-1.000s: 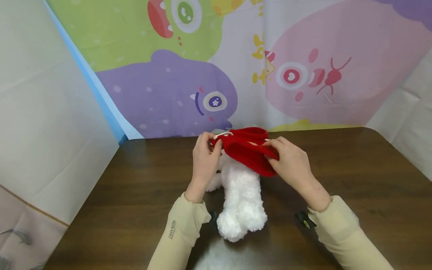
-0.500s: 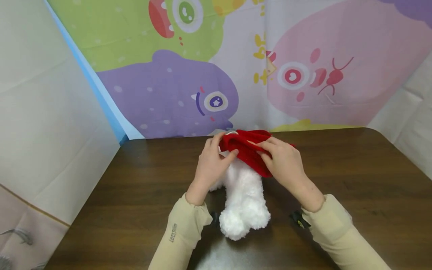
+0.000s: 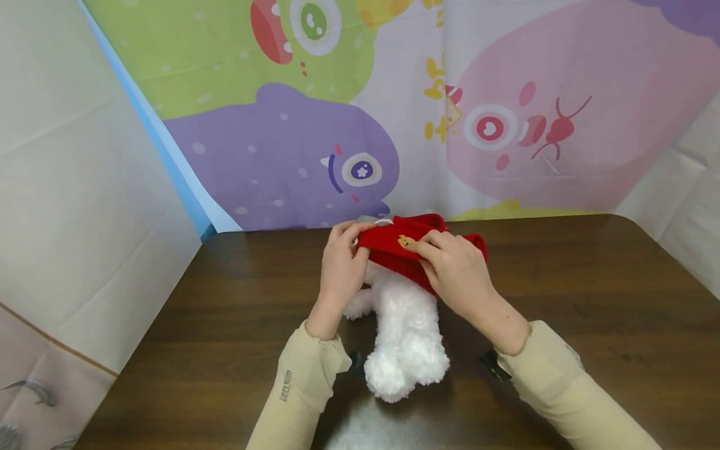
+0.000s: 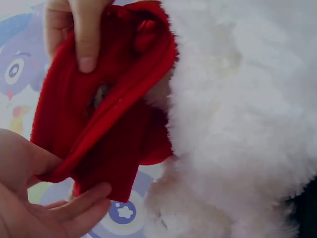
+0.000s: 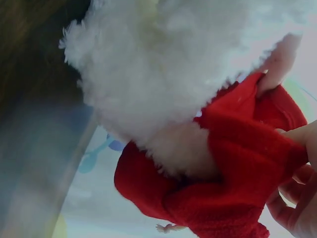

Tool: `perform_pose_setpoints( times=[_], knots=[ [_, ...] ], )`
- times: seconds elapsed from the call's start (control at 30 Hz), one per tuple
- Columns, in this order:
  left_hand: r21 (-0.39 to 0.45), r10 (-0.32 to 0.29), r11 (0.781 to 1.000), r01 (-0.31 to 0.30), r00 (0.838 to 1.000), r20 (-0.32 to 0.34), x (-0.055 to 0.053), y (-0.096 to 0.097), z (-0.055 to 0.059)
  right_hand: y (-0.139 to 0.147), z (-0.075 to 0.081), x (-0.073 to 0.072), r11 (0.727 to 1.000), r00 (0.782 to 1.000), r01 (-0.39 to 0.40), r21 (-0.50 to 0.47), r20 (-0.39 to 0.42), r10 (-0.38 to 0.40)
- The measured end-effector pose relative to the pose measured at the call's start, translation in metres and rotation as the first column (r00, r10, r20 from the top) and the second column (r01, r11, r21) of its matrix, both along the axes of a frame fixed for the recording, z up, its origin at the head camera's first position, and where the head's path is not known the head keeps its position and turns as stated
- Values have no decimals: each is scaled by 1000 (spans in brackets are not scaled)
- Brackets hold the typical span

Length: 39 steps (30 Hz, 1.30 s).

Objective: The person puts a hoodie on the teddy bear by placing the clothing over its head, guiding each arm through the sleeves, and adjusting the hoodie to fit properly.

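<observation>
A fluffy white plush toy (image 3: 406, 331) lies on the table with its two rounded feet towards the person. Over its far end sits a small red garment (image 3: 388, 245) with a yellow patch (image 3: 405, 242) and a white cord (image 3: 384, 222). My left hand (image 3: 344, 265) pinches the garment's left edge between thumb and fingers. On the other side, my right hand (image 3: 458, 269) pinches the cloth beside the patch. The left wrist view shows the garment's opening (image 4: 101, 94) spread between both hands, close against the white fur (image 4: 237, 99). The toy's head is mostly hidden.
The dark wooden table (image 3: 225, 350) reaches back to a hanging cloth (image 3: 270, 162) printed with cartoon creatures. Pale sheets (image 3: 101, 187) hang at the sides. Black straps (image 3: 495, 365) show near the wrists.
My right hand has moved left along the garment and taken a new grip. The cloth has turned so the yellow patch shows. My left hand shifted right, then back left.
</observation>
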<state>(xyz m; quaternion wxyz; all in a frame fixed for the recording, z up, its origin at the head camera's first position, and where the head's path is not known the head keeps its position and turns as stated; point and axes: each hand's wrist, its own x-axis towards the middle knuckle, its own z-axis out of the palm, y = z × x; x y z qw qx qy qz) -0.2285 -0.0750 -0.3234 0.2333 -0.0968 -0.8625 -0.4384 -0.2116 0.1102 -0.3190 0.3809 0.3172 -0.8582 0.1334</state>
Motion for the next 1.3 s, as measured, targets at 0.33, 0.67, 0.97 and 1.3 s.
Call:
perform_pose_setpoints(
  times=[0.33, 0.67, 0.97, 1.3],
  knots=[
    [183, -9, 983, 32, 992, -127, -6, -16, 6, 12, 18, -10, 995, 988, 96, -9, 124, -94],
    [265, 138, 960, -90, 976, -169, -7, -31, 11, 15, 26, -24, 968, 981, 186, -167, 93, -172],
    [241, 242, 940, -243, 970, 32, -9, -32, 6, -1, 24, -31, 960, 895, 183, -211, 439, -75],
    [216, 233, 948, -232, 972, 21, -12, -34, 1, -16, 20, -49, 926, 876, 50, -375, 461, 140]
  ],
)
